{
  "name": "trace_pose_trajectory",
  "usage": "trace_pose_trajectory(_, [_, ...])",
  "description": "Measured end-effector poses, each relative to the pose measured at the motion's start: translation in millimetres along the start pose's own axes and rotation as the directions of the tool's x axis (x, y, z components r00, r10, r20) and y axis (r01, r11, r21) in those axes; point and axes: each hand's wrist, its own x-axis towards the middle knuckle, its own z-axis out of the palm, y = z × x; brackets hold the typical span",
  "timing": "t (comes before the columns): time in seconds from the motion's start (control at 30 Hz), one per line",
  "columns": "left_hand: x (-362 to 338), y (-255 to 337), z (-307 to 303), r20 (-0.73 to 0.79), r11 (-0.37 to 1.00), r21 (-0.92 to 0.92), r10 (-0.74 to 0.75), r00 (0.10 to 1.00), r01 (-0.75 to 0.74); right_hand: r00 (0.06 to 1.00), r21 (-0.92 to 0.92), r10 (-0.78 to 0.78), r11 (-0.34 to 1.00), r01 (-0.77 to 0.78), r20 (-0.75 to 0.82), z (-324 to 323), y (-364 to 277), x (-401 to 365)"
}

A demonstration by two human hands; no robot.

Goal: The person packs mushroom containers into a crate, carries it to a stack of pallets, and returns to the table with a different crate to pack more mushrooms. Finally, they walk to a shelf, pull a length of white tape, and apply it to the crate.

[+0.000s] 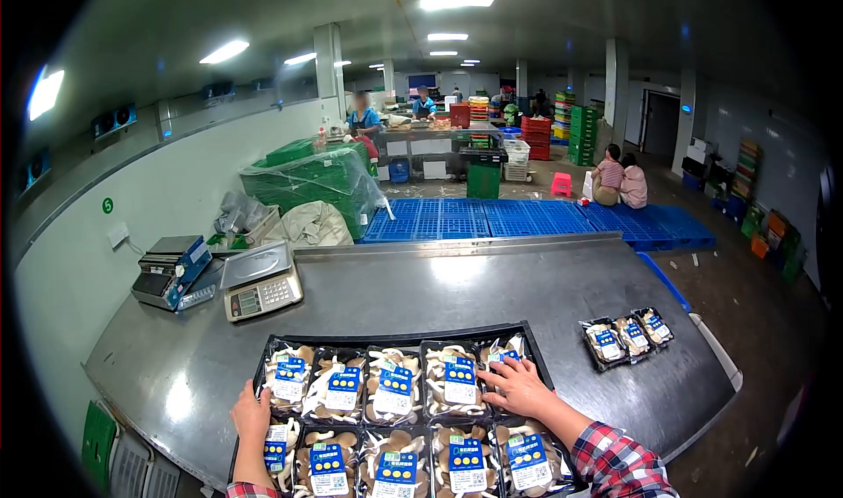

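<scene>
A black crate (399,333) stands at the front of the steel table, filled with rows of film-wrapped mushroom packs bearing blue and white labels. My left hand (252,417) is at the crate's left side, fingers bent over the rim beside a mushroom pack (288,371). On the far right pack (502,350) lies my right hand (520,389), its fingers spread and touching the wrap, partly covering the label. Another mushroom pack (461,377) sits just left of those fingers. In the near row, a mushroom pack (529,457) lies below my right wrist.
A digital scale (263,289) and a blue-black wrapping machine (171,271) stand at the table's left. Several small packs (630,335) lie at the right. Blue pallets (430,220) and covered green crates (303,182) are beyond the table (421,287). Several people are farther back.
</scene>
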Motion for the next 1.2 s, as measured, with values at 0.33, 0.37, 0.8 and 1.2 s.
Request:
trace_pose_trajectory(0.33, [0, -1, 1, -0.010, 1.000, 0.008, 0.006, 1.000, -0.006, 1.000, 0.002, -0.003, 1.000, 0.003, -0.005, 0, 0, 0])
trace_pose_trajectory(0.37, [0, -1, 1, -0.012, 1.000, 0.013, 0.008, 1.000, -0.008, 1.000, -0.003, -0.003, 1.000, 0.003, -0.008, -3, -1, 0])
trace_pose_trajectory(0.8, [1, -1, 1, -0.034, 0.999, -0.029, 0.040, 0.999, -0.041, 0.999, 0.010, -0.027, 1.000, 0.028, -0.040, 1, 2, 0])
trace_pose_trajectory(1.2, [1, -2, 2, -0.013, 1.000, 0.010, 0.009, 1.000, -0.009, 1.000, 0.019, -0.014, 1.000, 0.014, -0.028, 2, 2, 0])
